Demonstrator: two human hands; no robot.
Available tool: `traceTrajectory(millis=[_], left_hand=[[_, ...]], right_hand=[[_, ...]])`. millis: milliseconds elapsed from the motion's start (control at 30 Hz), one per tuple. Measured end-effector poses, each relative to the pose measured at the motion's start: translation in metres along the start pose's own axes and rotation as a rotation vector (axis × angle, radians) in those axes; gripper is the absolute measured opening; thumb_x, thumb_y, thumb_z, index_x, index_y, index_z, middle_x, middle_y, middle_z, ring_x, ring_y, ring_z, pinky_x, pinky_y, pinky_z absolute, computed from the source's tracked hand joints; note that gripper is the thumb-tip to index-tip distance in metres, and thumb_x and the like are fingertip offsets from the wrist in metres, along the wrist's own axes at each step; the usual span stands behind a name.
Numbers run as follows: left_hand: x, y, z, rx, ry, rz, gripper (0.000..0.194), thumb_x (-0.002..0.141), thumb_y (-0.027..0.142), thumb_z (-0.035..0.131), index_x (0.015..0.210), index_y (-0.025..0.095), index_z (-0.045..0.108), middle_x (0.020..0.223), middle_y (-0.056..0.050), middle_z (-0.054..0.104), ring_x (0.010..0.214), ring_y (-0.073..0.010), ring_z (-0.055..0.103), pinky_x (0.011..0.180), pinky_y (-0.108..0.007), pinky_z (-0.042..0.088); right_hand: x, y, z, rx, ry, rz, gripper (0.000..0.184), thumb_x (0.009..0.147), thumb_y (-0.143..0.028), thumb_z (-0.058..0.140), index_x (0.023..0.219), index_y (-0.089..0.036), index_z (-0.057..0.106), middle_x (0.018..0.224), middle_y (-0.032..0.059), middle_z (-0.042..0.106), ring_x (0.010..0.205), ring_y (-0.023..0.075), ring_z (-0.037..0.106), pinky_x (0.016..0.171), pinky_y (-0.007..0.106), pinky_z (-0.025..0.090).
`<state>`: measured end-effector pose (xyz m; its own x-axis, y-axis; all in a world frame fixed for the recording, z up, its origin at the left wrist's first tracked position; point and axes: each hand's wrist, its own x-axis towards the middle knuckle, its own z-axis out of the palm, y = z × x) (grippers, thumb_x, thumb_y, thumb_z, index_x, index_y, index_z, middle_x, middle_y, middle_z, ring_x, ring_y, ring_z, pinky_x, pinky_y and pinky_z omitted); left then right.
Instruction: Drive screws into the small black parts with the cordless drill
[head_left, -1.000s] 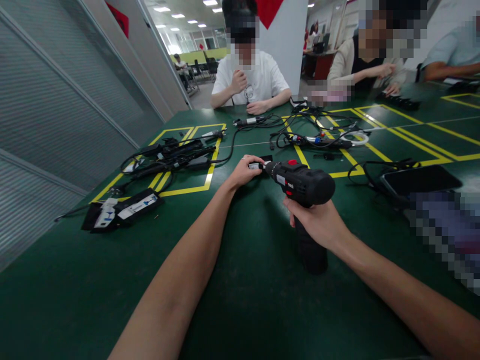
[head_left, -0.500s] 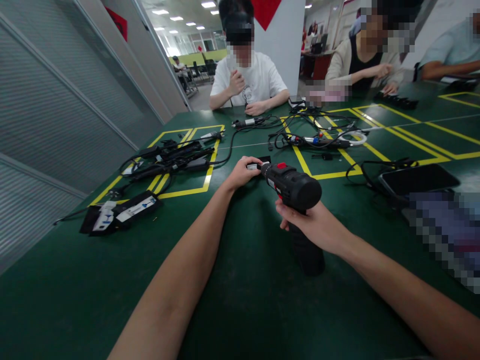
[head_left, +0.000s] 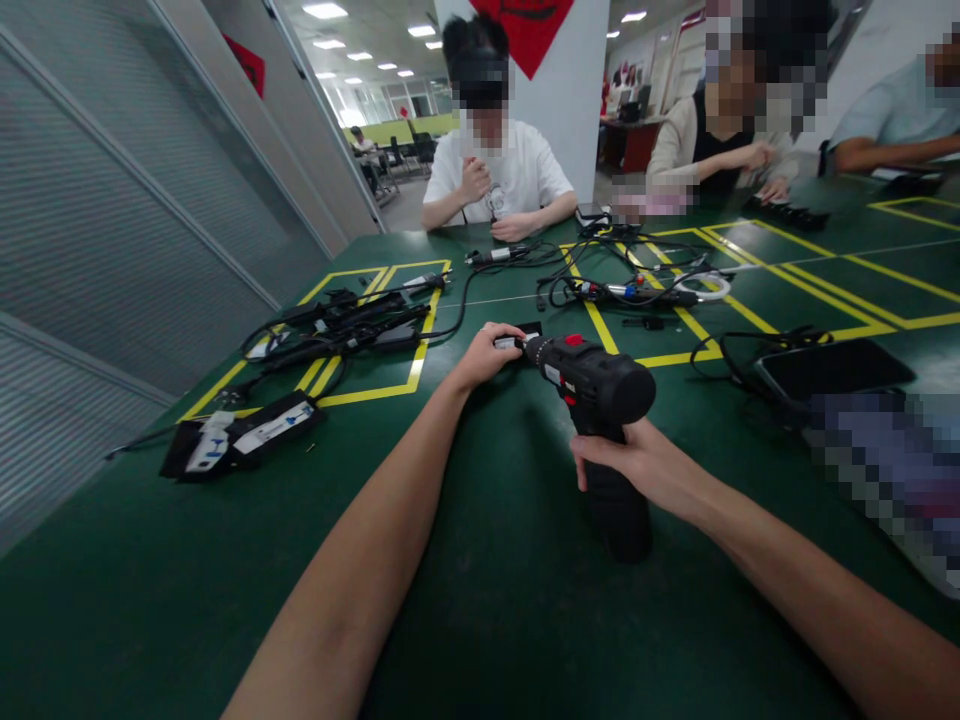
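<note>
My right hand (head_left: 626, 458) is wrapped round the handle of a black cordless drill (head_left: 592, 378) with red accents, held upright with its chuck pointing forward and left. The drill's tip meets a small black piece with a white label (head_left: 532, 329) on the green table. My left hand (head_left: 487, 352) closes its fingers on that piece from the left, right beside the chuck. Fingers and chuck hide much of the piece, so its kind does not show.
Black cable bundles (head_left: 352, 325) lie at left, near black pieces with white labels (head_left: 274, 425). More cables and tools (head_left: 637, 292) lie beyond the drill. A phone (head_left: 832, 370) is at right. Yellow tape (head_left: 375, 393) marks the table. Several people sit across.
The drill and my right hand have shifted slightly right and down in view. My left hand stays at the labelled piece. The camera view has tilted a little.
</note>
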<state>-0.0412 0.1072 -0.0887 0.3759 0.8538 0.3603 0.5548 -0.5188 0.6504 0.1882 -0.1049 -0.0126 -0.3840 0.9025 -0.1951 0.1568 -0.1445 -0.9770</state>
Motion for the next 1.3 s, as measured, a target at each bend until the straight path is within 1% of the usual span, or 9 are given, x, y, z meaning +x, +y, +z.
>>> traceTrajectory(millis=[167,367,533,700,867,967,1033,1167,1300], left_hand=[[0.0,0.0,0.0,-0.016,0.005,0.0,0.028,0.073,0.025,0.062,0.1,0.022,0.07,0.106,-0.004,0.066,0.106,-0.0205,0.056,0.102,-0.036,0.042],[-0.001,0.003,-0.001,-0.023,0.0,-0.029,0.028,0.073,0.025,0.062,0.099,0.022,0.07,0.106,-0.003,0.066,0.106,-0.0212,0.056,0.103,-0.038,0.042],[0.0,0.001,0.0,-0.022,0.004,-0.02,0.028,0.073,0.027,0.062,0.099,0.022,0.07,0.107,-0.003,0.066,0.106,-0.0217,0.056,0.103,-0.038,0.041],[-0.001,0.001,0.0,-0.015,0.001,-0.026,0.028,0.073,0.028,0.061,0.099,0.022,0.07,0.107,-0.003,0.067,0.107,-0.0221,0.056,0.104,-0.039,0.041],[-0.001,0.002,-0.001,-0.026,0.006,-0.011,0.029,0.073,0.03,0.062,0.1,0.022,0.07,0.109,-0.003,0.067,0.108,-0.0221,0.056,0.104,-0.039,0.041],[-0.001,0.001,-0.001,-0.027,0.008,-0.013,0.029,0.074,0.032,0.063,0.1,0.022,0.07,0.109,-0.004,0.068,0.108,-0.0222,0.056,0.104,-0.038,0.041],[-0.001,0.0,0.0,-0.025,0.009,-0.023,0.03,0.074,0.032,0.063,0.101,0.022,0.07,0.11,-0.004,0.067,0.109,-0.0222,0.056,0.105,-0.039,0.041],[-0.001,-0.001,0.001,-0.031,0.01,-0.044,0.03,0.073,0.031,0.063,0.101,0.023,0.07,0.111,-0.004,0.067,0.109,-0.0227,0.056,0.105,-0.04,0.041],[-0.001,0.0,0.001,-0.036,0.012,-0.039,0.029,0.073,0.029,0.063,0.1,0.023,0.07,0.109,-0.003,0.067,0.109,-0.0221,0.056,0.105,-0.039,0.041]], right_hand=[[-0.001,0.004,0.001,0.082,-0.027,-0.032,0.02,0.085,-0.036,0.064,0.087,-0.017,0.057,0.074,0.0019,0.063,0.069,0.0173,0.062,0.066,0.033,0.049],[0.0,0.008,0.01,0.156,0.04,-0.011,0.034,0.085,-0.049,0.064,0.094,-0.017,0.057,0.08,0.0041,0.066,0.066,0.0173,0.065,0.064,0.033,0.05],[0.002,0.009,0.01,0.092,0.017,0.003,0.035,0.081,-0.049,0.069,0.091,-0.016,0.06,0.078,0.0052,0.069,0.063,0.0164,0.065,0.063,0.032,0.05],[0.004,0.012,0.006,0.045,-0.015,0.001,0.038,0.076,-0.047,0.074,0.092,-0.015,0.063,0.089,0.0091,0.071,0.073,0.0199,0.068,0.067,0.033,0.051],[0.003,0.01,0.005,0.019,-0.06,-0.021,0.033,0.078,-0.043,0.073,0.092,-0.015,0.062,0.086,0.0072,0.071,0.071,0.0187,0.067,0.068,0.034,0.05],[0.002,0.008,0.008,0.029,-0.029,-0.034,0.028,0.079,-0.036,0.071,0.096,-0.017,0.058,0.073,0.0012,0.067,0.062,0.0165,0.064,0.063,0.032,0.049],[0.002,0.008,0.01,0.019,0.0,-0.054,0.02,0.081,-0.031,0.068,0.091,-0.018,0.057,0.065,-0.0014,0.063,0.059,0.0158,0.063,0.061,0.031,0.048],[0.003,0.012,0.011,0.01,0.038,-0.09,0.012,0.082,-0.028,0.064,0.08,-0.018,0.056,0.061,-0.0006,0.062,0.056,0.0152,0.061,0.059,0.03,0.047],[0.004,0.017,0.01,0.078,0.045,-0.09,0.014,0.082,-0.027,0.063,0.091,-0.017,0.059,0.064,-0.0006,0.063,0.056,0.0157,0.061,0.059,0.031,0.048]])
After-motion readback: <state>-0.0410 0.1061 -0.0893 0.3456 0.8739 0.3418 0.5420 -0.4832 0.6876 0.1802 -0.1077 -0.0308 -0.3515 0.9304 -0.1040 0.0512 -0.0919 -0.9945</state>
